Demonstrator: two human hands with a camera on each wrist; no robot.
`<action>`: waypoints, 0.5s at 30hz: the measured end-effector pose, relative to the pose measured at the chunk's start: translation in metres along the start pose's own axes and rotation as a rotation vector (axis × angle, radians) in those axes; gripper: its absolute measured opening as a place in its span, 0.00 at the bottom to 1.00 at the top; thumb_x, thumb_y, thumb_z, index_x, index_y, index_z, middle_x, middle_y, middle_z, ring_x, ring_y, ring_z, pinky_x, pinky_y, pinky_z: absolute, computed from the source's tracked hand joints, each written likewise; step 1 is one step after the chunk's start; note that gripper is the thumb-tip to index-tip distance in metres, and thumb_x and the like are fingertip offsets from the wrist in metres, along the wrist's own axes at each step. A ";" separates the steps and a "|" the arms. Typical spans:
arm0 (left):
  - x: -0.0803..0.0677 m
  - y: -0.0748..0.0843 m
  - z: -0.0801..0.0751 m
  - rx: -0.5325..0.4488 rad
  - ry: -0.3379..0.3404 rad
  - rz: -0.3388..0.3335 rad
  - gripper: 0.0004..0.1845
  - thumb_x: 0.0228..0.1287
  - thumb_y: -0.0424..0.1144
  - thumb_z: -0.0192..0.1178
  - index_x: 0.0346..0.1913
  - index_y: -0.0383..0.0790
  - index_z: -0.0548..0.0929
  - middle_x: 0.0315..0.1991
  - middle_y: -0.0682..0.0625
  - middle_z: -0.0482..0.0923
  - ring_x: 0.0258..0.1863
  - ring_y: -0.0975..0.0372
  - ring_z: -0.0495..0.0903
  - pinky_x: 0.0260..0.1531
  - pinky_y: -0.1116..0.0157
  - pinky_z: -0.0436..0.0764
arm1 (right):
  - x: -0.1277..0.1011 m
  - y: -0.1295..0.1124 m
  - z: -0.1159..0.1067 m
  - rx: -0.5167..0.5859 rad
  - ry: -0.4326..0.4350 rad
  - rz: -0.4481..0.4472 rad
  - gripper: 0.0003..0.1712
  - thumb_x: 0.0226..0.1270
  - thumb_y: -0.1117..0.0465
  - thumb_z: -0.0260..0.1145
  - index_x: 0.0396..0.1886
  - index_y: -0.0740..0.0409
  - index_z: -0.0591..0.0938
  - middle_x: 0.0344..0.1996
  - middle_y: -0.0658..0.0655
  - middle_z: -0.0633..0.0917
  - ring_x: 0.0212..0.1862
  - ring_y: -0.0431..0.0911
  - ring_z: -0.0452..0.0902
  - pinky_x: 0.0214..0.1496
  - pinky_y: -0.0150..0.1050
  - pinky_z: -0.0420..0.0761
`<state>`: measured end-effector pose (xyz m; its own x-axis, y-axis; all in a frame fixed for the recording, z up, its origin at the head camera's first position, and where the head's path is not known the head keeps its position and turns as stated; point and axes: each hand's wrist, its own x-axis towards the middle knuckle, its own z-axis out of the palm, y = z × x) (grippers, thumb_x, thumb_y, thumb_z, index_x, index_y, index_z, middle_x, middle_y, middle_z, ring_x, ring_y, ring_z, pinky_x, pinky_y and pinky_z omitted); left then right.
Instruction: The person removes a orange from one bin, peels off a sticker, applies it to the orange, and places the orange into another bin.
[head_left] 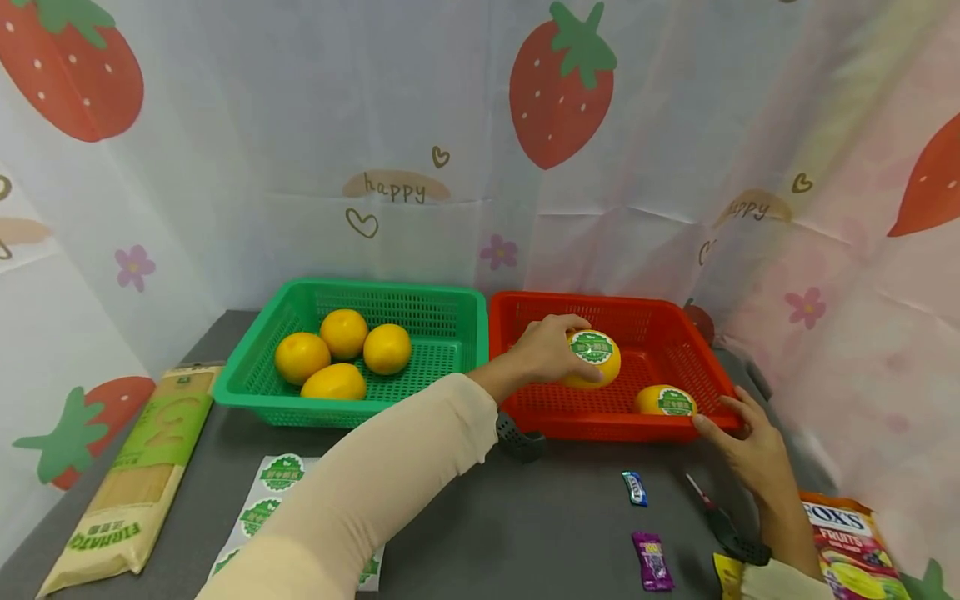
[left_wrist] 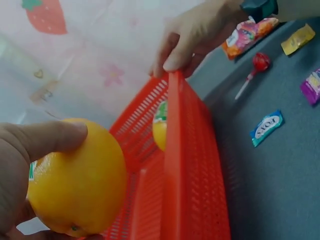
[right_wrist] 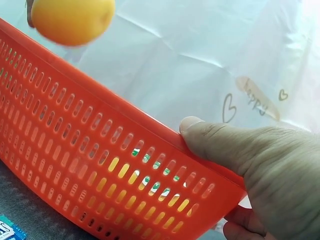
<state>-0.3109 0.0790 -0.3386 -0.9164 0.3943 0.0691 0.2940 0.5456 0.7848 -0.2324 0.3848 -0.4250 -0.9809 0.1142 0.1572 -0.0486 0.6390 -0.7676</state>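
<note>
The left hand (head_left: 543, 350) is curling its fingers and thumb around an orange (head_left: 596, 357), holding it just above the floor of the red basket (head_left: 600, 412), toward the basket's back and middle. The orange is nearly round, so it is showing no clear long axis; its green and white sticker is facing up and toward the person. From the left wrist view the thumb (left_wrist: 47, 137) is lying across the top of the fruit and the palm is cupping its side, a full grip rather than a fingertip pinch.

The right hand (head_left: 750, 446) is resting on the red basket's near right corner. Its thumb (right_wrist: 220, 142) is pressing on top of the rim and its fingers are wrapping under the outer wall, so it is gripping the rim.

A second orange (head_left: 666, 401) with the same kind of sticker is lying in the red basket near its front right corner, close to the right hand and apart from the held one.

Touching the red basket's left side, a green basket (head_left: 255, 371) is holding four plain oranges (head_left: 343, 352). In front of the green basket, a sheet of stickers (head_left: 273, 492) is lying on the grey table (head_left: 525, 533), with a pack of spaghetti (head_left: 135, 479) further left. In front of the red basket, wrapped candies (head_left: 634, 487), a lollipop (left_wrist: 259, 62) and a candy bag (head_left: 855, 542) are lying.
</note>
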 end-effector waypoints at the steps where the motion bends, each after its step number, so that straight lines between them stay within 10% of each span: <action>1: 0.003 0.001 0.003 0.008 -0.006 -0.019 0.37 0.47 0.46 0.77 0.63 0.47 0.76 0.45 0.53 0.76 0.45 0.59 0.70 0.33 0.68 0.77 | 0.000 0.000 0.000 -0.001 -0.002 0.003 0.42 0.69 0.46 0.62 0.71 0.70 0.62 0.75 0.62 0.49 0.68 0.68 0.54 0.56 0.37 0.68; 15: 0.025 -0.004 0.049 0.093 -0.052 -0.243 0.36 0.43 0.42 0.78 0.60 0.45 0.78 0.41 0.51 0.76 0.42 0.59 0.70 0.36 0.66 0.76 | 0.001 0.001 0.000 0.010 -0.012 0.001 0.42 0.69 0.46 0.62 0.70 0.70 0.62 0.75 0.61 0.49 0.68 0.68 0.55 0.58 0.49 0.67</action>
<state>-0.3220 0.1234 -0.3702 -0.9485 0.2797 -0.1485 0.0927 0.6936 0.7144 -0.2332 0.3856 -0.4254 -0.9832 0.1058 0.1487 -0.0491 0.6316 -0.7738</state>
